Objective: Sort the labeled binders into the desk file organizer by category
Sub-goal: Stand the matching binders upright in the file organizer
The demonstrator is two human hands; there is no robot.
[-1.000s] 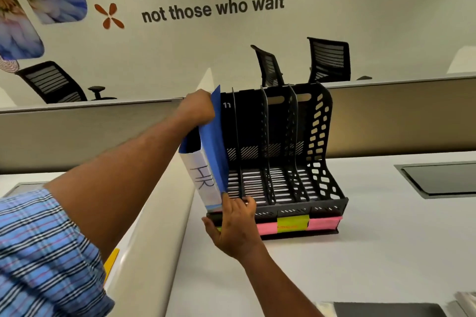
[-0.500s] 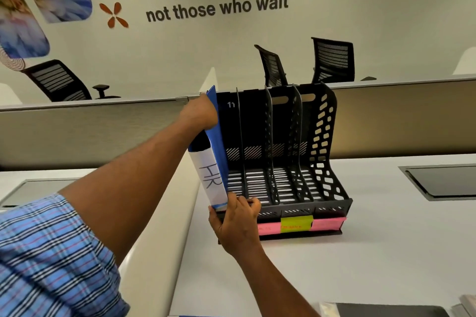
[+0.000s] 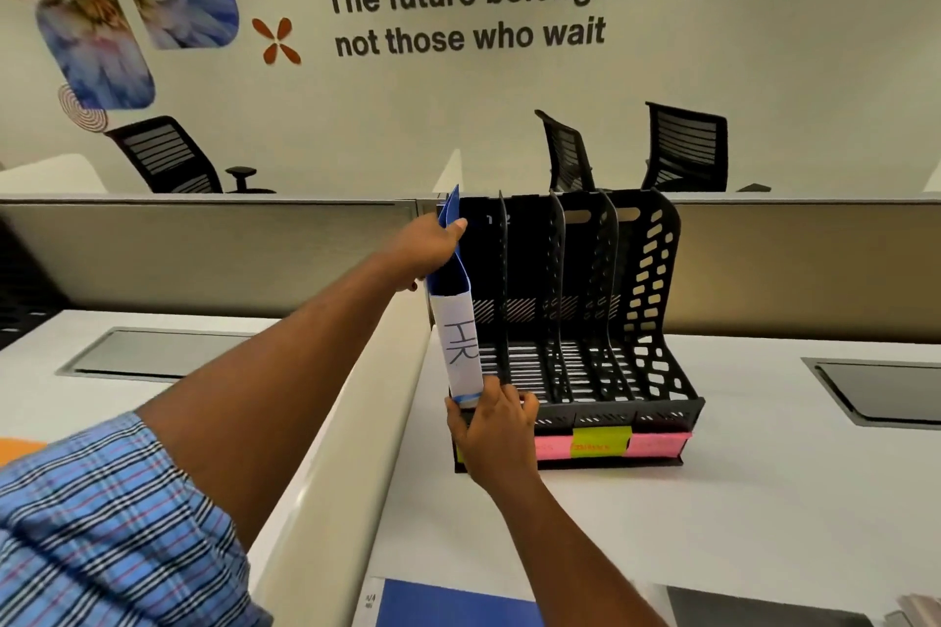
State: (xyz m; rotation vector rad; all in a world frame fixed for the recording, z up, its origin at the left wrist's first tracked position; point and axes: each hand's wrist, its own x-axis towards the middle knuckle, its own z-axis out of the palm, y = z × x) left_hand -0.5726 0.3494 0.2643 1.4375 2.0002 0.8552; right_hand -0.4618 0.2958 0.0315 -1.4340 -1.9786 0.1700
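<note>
My left hand (image 3: 427, 244) grips the HR binder (image 3: 461, 346) top at the organizer (image 3: 646, 321)'s leftmost slot; my right hand (image 3: 496, 428) pinches its bottom corner.

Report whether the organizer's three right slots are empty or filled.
Empty: the organizer's three right slots show bare slatted floors; the binder is leftmost.

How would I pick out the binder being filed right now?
Find the black file organizer on the white desk. At its left end stands a blue binder, the left hand gripping its top, the right hand its bottom. Its white spine label reads HR; the slots beside it are empty.
</note>
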